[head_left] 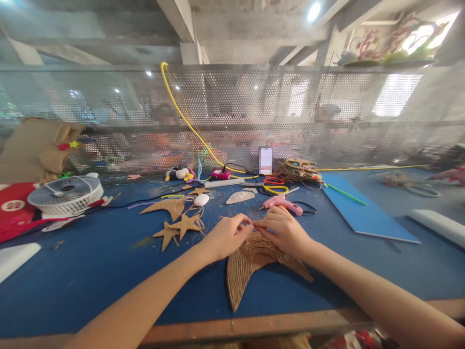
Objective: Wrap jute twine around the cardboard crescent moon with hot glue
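Observation:
A crescent shape covered in rows of brown twine [240,271] lies on the blue table, its two tips pointing toward me. At its upper edge, my left hand [228,235] is closed in a pinch. My right hand [285,231] meets it there, fingertips pressed together and almost touching the left ones. Whatever sits between the fingers is too small to make out. Just beyond the right hand rests a pink glue gun [282,203]. Left of my hands are cardboard stars [184,225], a plain cardboard crescent [167,208] and a white egg-shaped piece [201,200].
Scissors with red and yellow handles [275,186] lie behind the glue gun, near a stack of twine-wrapped pieces [300,170] and an upright phone [265,161]. A white fan [67,194] is at left, a blue board [366,208] at right. Perforated metal [232,106] closes the back.

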Tool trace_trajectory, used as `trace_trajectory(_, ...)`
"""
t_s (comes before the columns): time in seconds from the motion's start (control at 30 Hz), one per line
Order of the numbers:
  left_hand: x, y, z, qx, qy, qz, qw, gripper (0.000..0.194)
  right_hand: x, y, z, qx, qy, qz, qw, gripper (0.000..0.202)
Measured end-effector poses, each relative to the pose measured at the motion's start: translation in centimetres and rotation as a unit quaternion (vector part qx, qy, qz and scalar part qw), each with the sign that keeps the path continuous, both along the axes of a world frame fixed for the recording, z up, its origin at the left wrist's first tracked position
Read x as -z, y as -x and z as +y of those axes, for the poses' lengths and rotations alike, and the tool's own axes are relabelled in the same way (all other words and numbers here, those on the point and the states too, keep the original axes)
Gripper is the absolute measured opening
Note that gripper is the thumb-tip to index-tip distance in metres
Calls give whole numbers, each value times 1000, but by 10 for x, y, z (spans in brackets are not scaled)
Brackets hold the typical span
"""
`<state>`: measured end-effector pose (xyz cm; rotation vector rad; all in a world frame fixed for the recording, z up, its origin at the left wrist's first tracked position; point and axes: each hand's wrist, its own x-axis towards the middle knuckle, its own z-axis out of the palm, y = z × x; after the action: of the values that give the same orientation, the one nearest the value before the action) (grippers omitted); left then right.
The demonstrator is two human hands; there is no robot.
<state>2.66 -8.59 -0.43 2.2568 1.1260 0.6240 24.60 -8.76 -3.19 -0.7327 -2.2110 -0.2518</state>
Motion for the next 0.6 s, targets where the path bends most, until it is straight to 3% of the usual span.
trace_trajectory(0.1,1,-4,-2,-1,41,-32,999,33,0,5,-3,0,-6,1,1000,13)
trace_trajectory(0.27,1,-1,5,-11,40,-44,998,28,3,4,-3,1,-7,23,1000,9)
trace_trajectory(0.47,4,2,8,-20,44,-35,998,26,-2,0,-5,0,68,4,998,12)
trace_trajectory(0.53,5,1,7,-38,41,-34,998,24,-10,-4,-10,8,124,-45,991,25)
trace_trajectory(0.6,5,2,7,-64,33,-35,997,22,-18,-11,-15,17,191,-113,975,59)
